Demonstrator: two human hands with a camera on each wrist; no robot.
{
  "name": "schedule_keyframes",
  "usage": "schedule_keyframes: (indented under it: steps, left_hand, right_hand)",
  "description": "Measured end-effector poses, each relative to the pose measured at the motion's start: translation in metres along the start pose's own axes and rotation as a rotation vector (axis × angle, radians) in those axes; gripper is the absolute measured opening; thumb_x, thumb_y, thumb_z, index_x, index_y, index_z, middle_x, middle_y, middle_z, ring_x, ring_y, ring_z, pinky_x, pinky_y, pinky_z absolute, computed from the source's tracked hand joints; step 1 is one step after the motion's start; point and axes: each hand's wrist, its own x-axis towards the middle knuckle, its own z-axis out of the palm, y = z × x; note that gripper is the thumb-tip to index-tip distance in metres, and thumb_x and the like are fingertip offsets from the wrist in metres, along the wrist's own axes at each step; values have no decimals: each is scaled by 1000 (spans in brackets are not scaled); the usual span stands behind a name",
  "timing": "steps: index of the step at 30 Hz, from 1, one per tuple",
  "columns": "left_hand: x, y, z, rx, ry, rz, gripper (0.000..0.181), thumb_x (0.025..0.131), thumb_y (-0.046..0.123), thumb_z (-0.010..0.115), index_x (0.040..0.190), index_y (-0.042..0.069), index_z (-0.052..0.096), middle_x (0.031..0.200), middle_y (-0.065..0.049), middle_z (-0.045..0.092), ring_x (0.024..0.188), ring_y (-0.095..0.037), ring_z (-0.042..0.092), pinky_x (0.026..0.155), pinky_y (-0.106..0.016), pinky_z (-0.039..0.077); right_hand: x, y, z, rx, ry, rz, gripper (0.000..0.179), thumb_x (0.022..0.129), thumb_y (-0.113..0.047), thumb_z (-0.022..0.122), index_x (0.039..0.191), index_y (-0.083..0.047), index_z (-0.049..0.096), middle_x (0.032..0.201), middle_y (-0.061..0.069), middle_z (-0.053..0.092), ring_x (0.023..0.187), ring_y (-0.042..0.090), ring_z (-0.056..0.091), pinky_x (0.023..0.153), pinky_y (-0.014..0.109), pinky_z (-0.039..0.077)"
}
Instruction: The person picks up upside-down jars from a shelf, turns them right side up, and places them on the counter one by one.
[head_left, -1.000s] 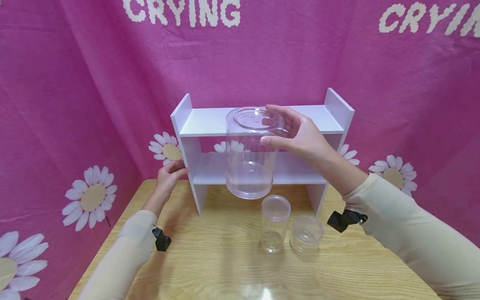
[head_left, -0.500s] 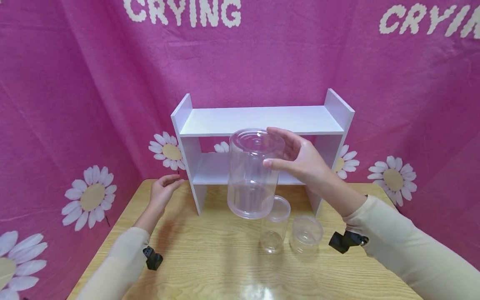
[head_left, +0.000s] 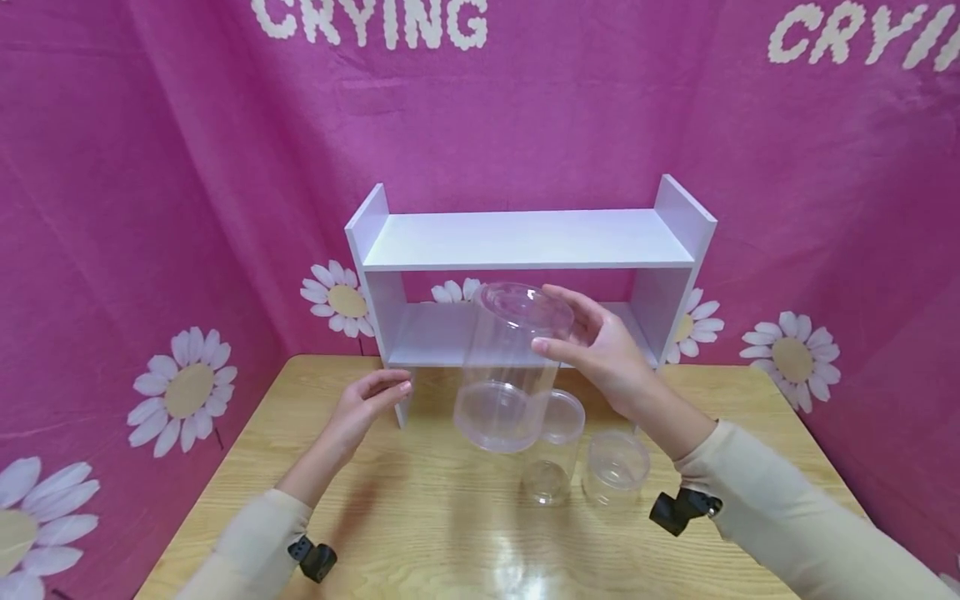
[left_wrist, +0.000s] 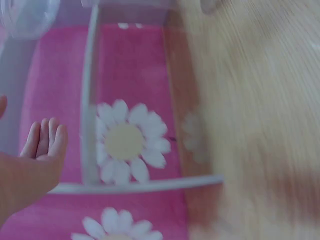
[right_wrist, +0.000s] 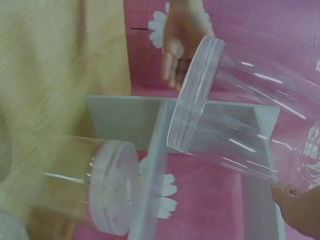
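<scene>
My right hand (head_left: 600, 350) grips a large clear plastic jar (head_left: 504, 367) near its upper end, thumb in front and fingers behind. Its lidded end (right_wrist: 196, 95) points down and the ringed base faces up; the jar leans, held above the table in front of the shelf. Left of the jar, my left hand (head_left: 367, 408) hovers with relaxed fingers and holds nothing. Below stands a tall, narrow clear jar (head_left: 551, 467), partly hidden behind the large one. A short clear jar (head_left: 617, 468) sits to its right.
A white two-tier shelf (head_left: 528, 237) stands at the back of the wooden table (head_left: 420, 517). Behind it hangs a pink cloth (head_left: 525, 125) with daisies and white lettering.
The large jar has come down from in front of the top shelf and tilted, still in my right hand. My left hand has left the shelf's left side and moved right, toward the jar.
</scene>
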Motion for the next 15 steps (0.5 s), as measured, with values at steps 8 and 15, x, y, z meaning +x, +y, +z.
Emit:
schedule_keyframes:
  steps: [8, 15]
  left_hand:
    - [-11, 20, 27, -15, -279, 150, 50, 95, 18, 58, 137, -4, 44, 141, -24, 50, 130, -25, 52, 105, -20, 45]
    - [-15, 26, 39, -51, -455, 191, 70, 93, 31, 60, 146, -5, 30, 152, -26, 34, 142, -42, 32, 116, -45, 33]
  right_hand:
    - [0, 14, 6, 63, -4, 29, 69, 84, -7, 68, 146, -9, 37, 148, 13, 41, 113, 2, 51, 92, 9, 48]
    - [0, 17, 9, 122, -6, 25, 71, 84, -9, 69, 147, -7, 36, 150, 14, 38, 117, 4, 50, 93, 11, 49]
